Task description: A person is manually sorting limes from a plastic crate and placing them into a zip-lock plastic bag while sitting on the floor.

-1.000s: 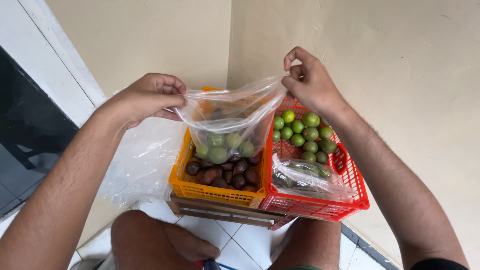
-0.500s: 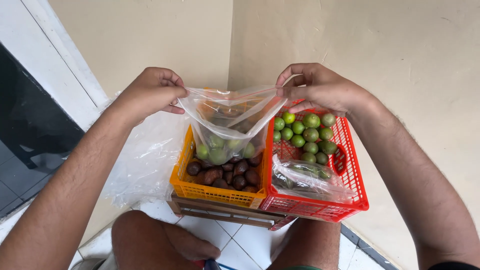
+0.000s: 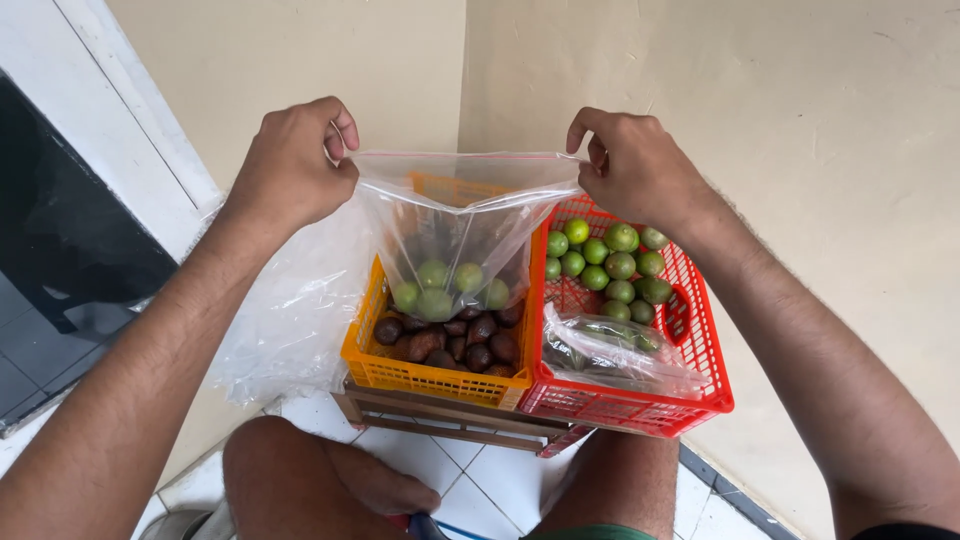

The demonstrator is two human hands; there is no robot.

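Clear crinkly bag [image 3: 455,215] (round limes [image 3: 450,285])

Two plain beige walls [image 3: 760,120] meet in a corner [image 3: 462,70] at twelve o'clock, evenly lit by soft daylight with no hard shadows. At nine to ten o'clock a white door frame [image 3: 120,130] slants down beside a dark opening [image 3: 60,230], through which grey floor tiles [image 3: 30,370] show at eight o'clock. Along six o'clock the floor is white tile [image 3: 480,480] with thin grout lines, a dark baseboard strip [image 3: 730,500] runs at five o'clock along the right wall's foot, and a low wooden stand [image 3: 450,415] sits in the corner.
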